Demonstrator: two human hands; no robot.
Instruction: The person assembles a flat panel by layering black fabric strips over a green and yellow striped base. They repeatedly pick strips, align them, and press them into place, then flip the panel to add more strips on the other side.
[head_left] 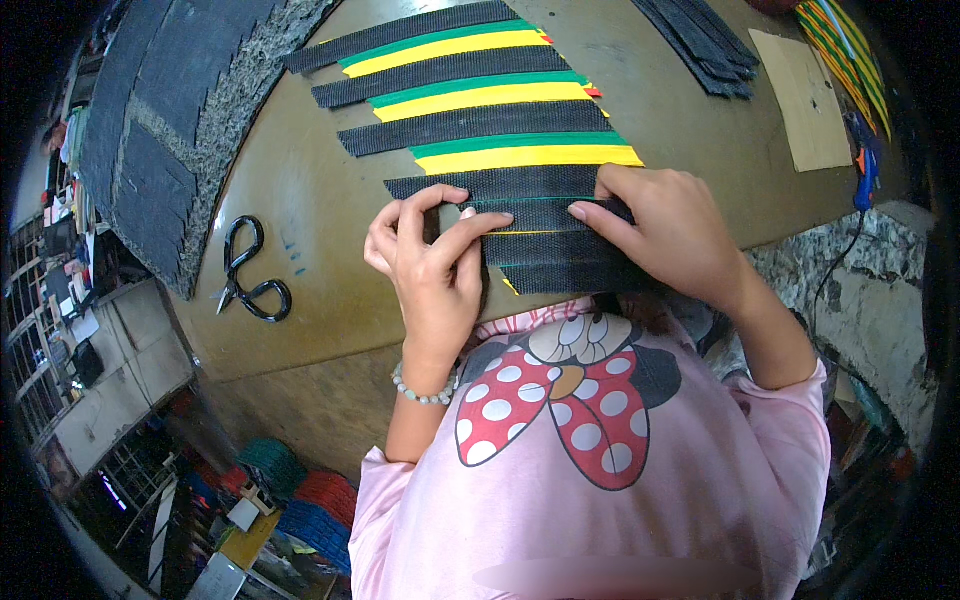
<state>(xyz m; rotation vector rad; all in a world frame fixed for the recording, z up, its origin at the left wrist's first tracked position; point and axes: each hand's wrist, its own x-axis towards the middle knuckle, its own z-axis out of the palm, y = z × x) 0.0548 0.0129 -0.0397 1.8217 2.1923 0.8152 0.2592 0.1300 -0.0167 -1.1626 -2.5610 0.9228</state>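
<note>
Black webbing strips (545,215) lie overlapped in front of me at the table's near edge, thin green and yellow lines showing between them. At the left end of one strip, my left hand (428,260) is closed, its fingers bent on the webbing. My right hand (685,232) pinches the right part of the same strip between thumb and fingers. Farther off, more black webbing strips (450,72) alternate with green strips (480,90) and yellow strips (530,157), laid in slanted rows. Their right ends form a diagonal line.
Black-handled scissors (262,290) lie open to the left on the brown table (330,300). A dark, rough-edged slab (165,140) covers the far left. At the far right are stacked black strips (705,50), a beige card (800,100) and a blue-handled tool (866,180) with a cord.
</note>
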